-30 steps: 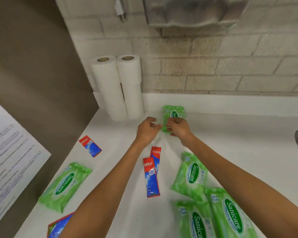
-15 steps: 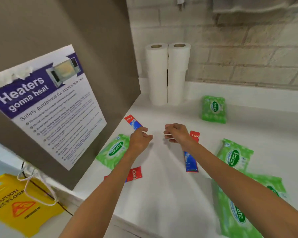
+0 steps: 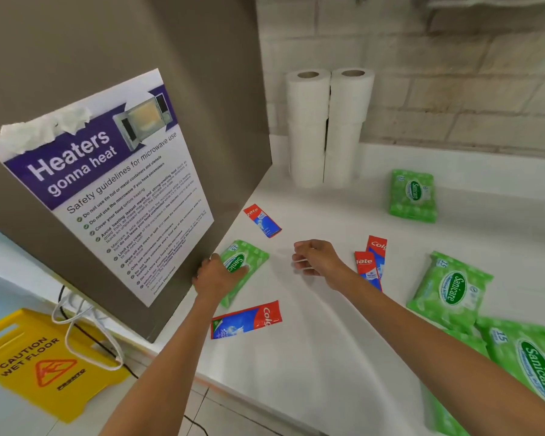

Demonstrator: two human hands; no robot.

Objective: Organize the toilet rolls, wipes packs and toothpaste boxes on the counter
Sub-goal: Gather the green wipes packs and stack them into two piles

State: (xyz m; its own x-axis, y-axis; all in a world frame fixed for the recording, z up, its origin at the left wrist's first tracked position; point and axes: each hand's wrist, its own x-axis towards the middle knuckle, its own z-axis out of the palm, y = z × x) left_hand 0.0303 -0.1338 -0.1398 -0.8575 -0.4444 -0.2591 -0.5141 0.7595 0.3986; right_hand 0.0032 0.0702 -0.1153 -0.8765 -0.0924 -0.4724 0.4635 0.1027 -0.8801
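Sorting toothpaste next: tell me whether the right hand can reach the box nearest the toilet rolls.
Probably yes: the right hand hovers empty, and the toothpaste box lies flat with bare counter between.

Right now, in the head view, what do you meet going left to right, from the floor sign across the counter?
Yellow wet floor sign → poster → left hand, touching a wipes pack → right hand → two overlapping toothpaste boxes → larger wipes pack beside the right forearm.

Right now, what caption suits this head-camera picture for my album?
Left hand touching a green wipes pack on a white counter, toothpaste boxes and toilet rolls nearby.
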